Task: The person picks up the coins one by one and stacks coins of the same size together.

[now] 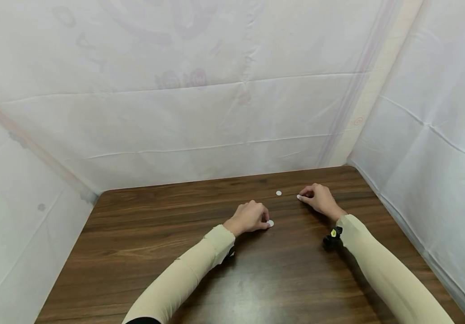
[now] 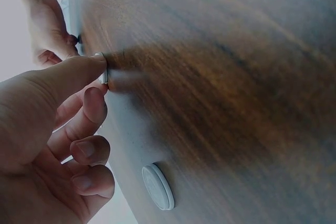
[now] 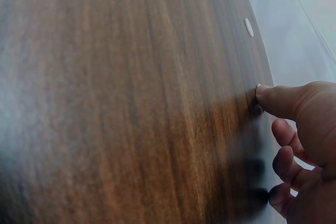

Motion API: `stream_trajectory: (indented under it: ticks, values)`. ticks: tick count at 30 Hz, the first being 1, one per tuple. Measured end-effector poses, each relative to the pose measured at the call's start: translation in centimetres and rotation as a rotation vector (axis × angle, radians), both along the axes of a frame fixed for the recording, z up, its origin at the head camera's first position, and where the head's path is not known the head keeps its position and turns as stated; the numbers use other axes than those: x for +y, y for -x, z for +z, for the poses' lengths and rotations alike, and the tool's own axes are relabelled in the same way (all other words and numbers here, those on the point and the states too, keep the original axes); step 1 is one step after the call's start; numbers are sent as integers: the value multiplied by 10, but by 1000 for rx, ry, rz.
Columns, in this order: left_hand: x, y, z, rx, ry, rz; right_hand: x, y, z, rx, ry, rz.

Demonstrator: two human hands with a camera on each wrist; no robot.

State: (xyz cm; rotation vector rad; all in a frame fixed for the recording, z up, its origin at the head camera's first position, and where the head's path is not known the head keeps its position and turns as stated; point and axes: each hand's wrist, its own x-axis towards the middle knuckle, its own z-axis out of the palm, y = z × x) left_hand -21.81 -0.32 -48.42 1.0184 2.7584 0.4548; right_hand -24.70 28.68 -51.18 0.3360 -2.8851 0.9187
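My left hand [image 1: 250, 217] is low over the wooden table, pinching a small white disc [image 1: 270, 223] between thumb and fingertip. Seen from the left wrist, that pinched disc [image 2: 104, 70] stands on edge to the camera, and the other fingers curl loosely below it. Farther right and back, my right hand [image 1: 320, 199] holds a second white disc [image 1: 298, 196] at its thumb and fingertips. In the right wrist view the thumb hides most of this disc. A third white disc [image 1: 279, 193] lies flat on the table, left of the right hand.
The brown wood-grain table [image 1: 155, 234] has rounded far corners. White sheeting hangs behind it [image 1: 196, 117] and along the right side. A dark device [image 1: 332, 238] is strapped at the right wrist, under the pale sleeve.
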Motion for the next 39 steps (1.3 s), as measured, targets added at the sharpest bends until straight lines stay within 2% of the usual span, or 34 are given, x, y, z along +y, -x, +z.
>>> stream_trajectory:
  ticks: [14, 24, 34, 39]
  values:
    - [1, 2, 0, 9, 0, 0, 3, 0, 3, 28, -10, 14]
    - [2, 3, 0, 6, 1, -1, 2, -1, 4, 2, -8, 30]
    - [1, 4, 1, 1, -4, 1, 0, -6, 4, 4, 12, 68]
    - [2, 4, 0, -1, -9, -1, -2, -12, 4, -21, 20, 80]
